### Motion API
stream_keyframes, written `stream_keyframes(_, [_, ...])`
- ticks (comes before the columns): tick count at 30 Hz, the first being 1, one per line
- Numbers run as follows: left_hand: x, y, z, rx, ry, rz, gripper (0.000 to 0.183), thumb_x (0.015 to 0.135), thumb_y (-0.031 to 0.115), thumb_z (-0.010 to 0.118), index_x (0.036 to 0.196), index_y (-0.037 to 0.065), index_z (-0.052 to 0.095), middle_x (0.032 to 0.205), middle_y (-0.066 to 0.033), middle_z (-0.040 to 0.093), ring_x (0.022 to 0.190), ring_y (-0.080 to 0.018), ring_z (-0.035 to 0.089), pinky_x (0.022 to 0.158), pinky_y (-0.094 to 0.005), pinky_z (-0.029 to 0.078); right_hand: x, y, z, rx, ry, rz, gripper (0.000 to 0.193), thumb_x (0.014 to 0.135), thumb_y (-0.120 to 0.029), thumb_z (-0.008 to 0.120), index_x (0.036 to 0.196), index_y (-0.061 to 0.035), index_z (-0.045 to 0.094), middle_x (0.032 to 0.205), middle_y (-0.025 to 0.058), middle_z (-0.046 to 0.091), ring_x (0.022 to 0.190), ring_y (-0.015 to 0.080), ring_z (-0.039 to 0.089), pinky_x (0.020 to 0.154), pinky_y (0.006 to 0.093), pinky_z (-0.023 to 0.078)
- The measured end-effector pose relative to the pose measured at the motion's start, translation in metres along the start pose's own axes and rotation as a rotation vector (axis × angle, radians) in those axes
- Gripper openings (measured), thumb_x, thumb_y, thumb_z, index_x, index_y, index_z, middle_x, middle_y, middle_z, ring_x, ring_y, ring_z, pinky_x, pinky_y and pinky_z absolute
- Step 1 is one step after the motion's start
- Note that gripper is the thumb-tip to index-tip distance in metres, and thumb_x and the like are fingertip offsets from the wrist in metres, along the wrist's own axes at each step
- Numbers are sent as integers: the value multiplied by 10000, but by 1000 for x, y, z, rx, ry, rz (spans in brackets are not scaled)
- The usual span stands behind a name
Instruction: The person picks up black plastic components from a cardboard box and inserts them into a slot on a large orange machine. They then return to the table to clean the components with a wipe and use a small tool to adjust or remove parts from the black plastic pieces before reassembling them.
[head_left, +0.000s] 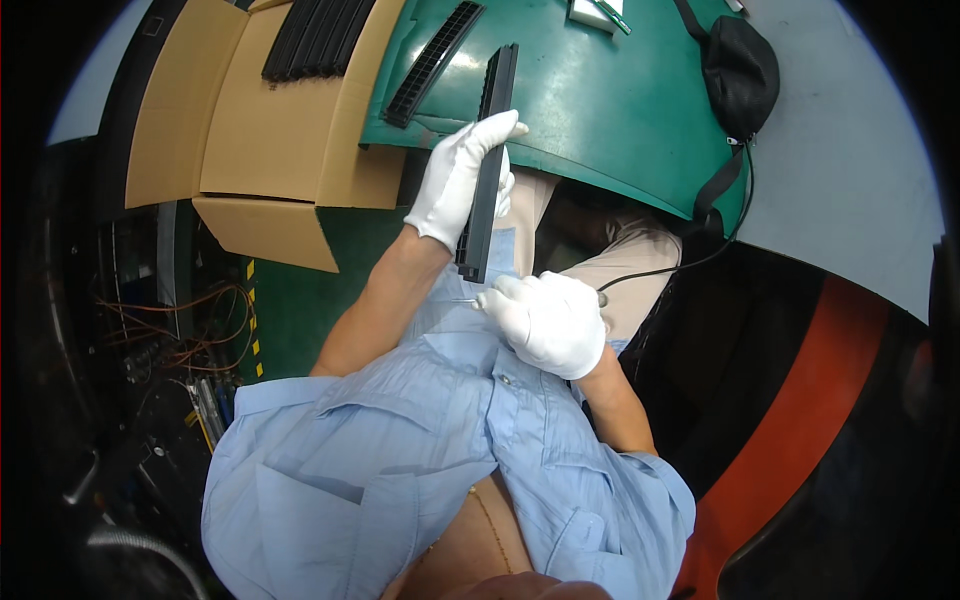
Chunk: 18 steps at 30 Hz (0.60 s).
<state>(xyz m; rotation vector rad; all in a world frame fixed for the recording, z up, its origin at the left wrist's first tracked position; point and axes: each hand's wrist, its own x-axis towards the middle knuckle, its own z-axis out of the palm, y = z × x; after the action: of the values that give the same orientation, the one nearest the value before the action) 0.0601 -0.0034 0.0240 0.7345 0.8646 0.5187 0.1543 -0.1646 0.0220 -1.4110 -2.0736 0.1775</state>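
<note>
Gripping black strip (480, 225), left hand (456, 183) by green tabletop (610, 125) edge; right hand (550, 322), apart, holding thin tool (466, 301)

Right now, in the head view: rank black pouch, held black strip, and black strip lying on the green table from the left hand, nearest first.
1. Held black strip: in the left hand, touching it.
2. Lying black strip: on the green table, beyond the hand.
3. Black pouch: well off to the right.
</note>
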Motion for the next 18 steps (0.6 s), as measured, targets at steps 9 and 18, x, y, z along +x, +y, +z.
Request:
stream_keyframes(9, [-14,-9,1,-141,-90,-85,499,1057,513,442,838,73,528,533,20,369,366,-86,324,347,-249,261,8,10,-4,59,175,129,191,739,-68,709,918,-103,652,751,33,596,593,200,598,513,320,459])
stream_keyframes(18, [-55,-27,-1,105,-92,-121,567,1090,521,288,722,126,459,525,15,394,378,-107,346,384,-262,301,15,27,-16,22,225,203,245,687,-3,686,914,-86,649,718,49,576,599,231,601,524,334,471])
